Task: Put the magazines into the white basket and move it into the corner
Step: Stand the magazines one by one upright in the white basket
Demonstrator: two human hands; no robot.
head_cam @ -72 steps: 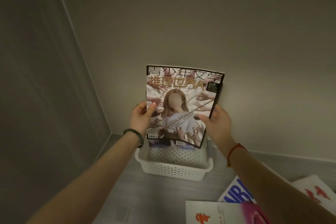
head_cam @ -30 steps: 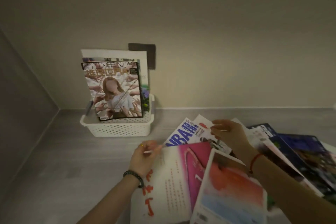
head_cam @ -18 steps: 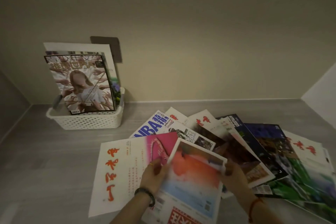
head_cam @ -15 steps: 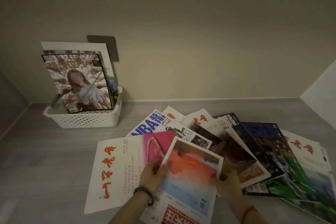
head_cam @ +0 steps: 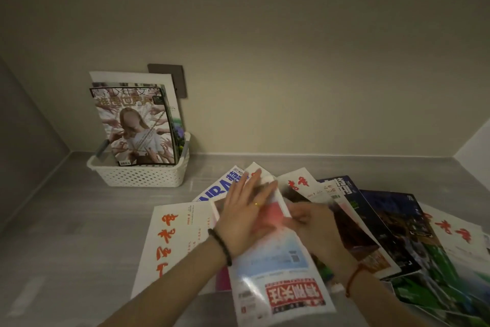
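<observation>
While both hands work a glossy magazine [head_cam: 275,260] near the middle, the scene reads so:
Left hand [head_cam: 244,218]: flat, fingers spread, palm pressed on its cover.
Right hand [head_cam: 315,231]: curled round its right edge (blurred; grip unclear).
Magazine: thin, shiny, red block characters at its near end.
Basket [head_cam: 140,174]: white perforated plastic, far left by the wall, magazines upright inside.
Pile [head_cam: 384,231]: fanned on the grey floor [head_cam: 66,234], right; one [head_cam: 222,188] reads "NBA" in blue.
</observation>
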